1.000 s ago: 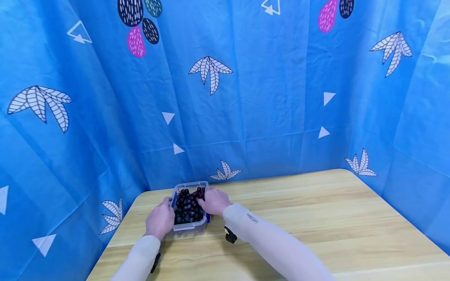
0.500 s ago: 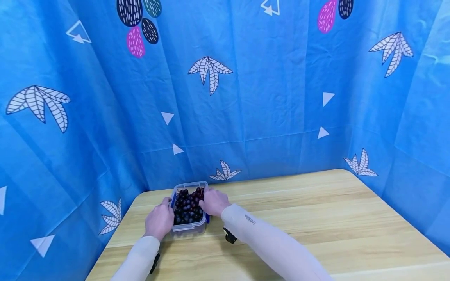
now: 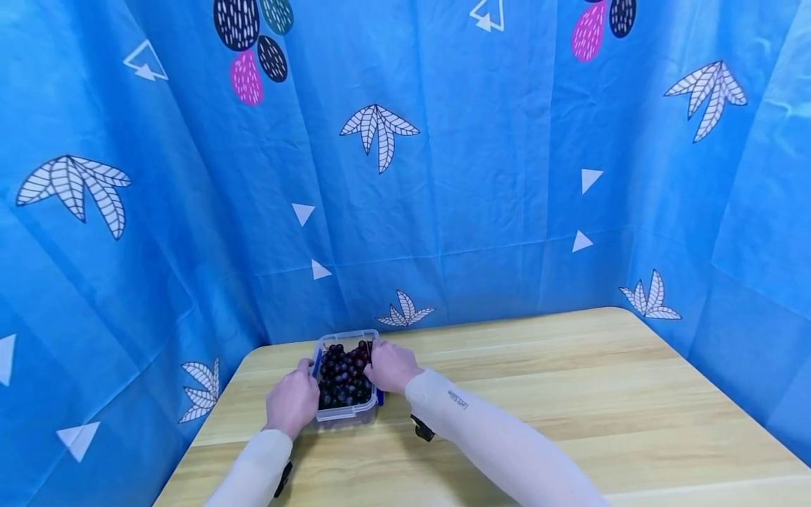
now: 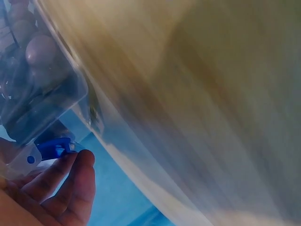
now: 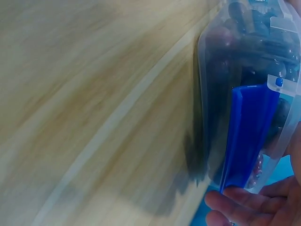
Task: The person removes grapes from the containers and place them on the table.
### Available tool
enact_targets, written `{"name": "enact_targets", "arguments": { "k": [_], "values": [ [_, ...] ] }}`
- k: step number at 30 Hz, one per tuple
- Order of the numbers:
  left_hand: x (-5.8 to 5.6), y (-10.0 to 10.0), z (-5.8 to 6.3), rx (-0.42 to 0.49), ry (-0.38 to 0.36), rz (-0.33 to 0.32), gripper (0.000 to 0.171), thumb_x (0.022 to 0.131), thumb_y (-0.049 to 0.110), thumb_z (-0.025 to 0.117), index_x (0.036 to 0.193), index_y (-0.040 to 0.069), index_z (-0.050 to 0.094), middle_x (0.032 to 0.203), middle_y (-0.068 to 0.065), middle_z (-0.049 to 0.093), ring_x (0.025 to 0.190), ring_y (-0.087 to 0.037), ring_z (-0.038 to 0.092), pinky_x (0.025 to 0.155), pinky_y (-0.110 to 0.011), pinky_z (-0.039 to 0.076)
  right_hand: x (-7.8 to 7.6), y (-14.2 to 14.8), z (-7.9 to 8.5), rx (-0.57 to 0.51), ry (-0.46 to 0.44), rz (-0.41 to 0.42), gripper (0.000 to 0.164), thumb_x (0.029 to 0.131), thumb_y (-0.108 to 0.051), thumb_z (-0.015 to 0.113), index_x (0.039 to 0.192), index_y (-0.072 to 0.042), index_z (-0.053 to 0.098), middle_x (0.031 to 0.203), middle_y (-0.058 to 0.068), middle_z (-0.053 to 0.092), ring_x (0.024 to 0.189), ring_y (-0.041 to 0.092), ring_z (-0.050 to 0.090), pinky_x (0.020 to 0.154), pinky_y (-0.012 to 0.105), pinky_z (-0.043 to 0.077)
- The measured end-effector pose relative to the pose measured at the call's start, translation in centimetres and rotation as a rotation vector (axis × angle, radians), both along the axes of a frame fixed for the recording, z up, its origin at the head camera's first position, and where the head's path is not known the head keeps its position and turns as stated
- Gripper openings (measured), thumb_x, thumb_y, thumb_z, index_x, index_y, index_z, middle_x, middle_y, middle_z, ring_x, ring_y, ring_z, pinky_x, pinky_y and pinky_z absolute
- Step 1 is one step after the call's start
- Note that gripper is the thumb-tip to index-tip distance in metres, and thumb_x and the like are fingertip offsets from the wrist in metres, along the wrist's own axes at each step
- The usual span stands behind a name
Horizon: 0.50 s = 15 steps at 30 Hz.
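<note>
A clear plastic food container, without a lid on top, is filled with dark grapes. My left hand grips its left side; in the left wrist view, the fingers curl at a small blue clip hinged below the rim. On the opposite side, my right hand holds the rim, the thumb over the grapes. The right wrist view shows a wide blue flap hanging down that wall, with the right fingers at its end.
The container is near the back left of a light wooden table. A blue patterned curtain surrounds the table's back and sides. Dark straps with small devices sit at the wrists, below white sleeves.
Both hands and the container have shifted slightly to the right and toward me over the last half second. The grip on both sides stays the same.
</note>
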State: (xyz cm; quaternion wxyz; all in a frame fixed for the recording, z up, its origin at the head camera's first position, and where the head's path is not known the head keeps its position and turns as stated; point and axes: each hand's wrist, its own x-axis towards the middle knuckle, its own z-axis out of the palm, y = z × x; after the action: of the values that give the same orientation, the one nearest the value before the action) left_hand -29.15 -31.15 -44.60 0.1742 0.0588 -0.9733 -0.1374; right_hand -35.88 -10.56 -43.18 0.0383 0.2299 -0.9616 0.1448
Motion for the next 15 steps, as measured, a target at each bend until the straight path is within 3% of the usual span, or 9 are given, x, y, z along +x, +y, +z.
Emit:
{"name": "enact_targets", "arguments": {
  "k": [7, 15],
  "values": [
    [0.7, 1.4, -0.1, -0.011, 0.0, -0.017, 0.039, 0.1, 0.014, 0.048, 0.135, -0.001, 0.054, 0.097, -0.019, 0.073, 0.066, -0.024, 0.065, 0.047, -0.039, 0.048, 1.0, 1.7, -0.1, -0.017, 0.014, 0.027, 0.071, 0.097, -0.036, 0.059, 0.153, 0.002, 0.037, 0.088, 0.004, 0.061, 0.042, 0.009, 0.041, 0.04, 0.03, 0.041],
    [1.4, 3.4, 0.3, -0.046, -0.007, -0.034, 0.041, 0.098, 0.013, 0.05, 0.136, -0.001, 0.053, 0.089, -0.018, 0.071, 0.062, -0.024, 0.063, 0.045, -0.04, 0.047, 1.8, 3.8, -0.4, -0.031, 0.008, 0.012, 0.07, 0.098, -0.036, 0.058, 0.153, 0.002, 0.037, 0.09, 0.006, 0.065, 0.042, 0.009, 0.04, 0.039, 0.029, 0.04]
  ]
}}
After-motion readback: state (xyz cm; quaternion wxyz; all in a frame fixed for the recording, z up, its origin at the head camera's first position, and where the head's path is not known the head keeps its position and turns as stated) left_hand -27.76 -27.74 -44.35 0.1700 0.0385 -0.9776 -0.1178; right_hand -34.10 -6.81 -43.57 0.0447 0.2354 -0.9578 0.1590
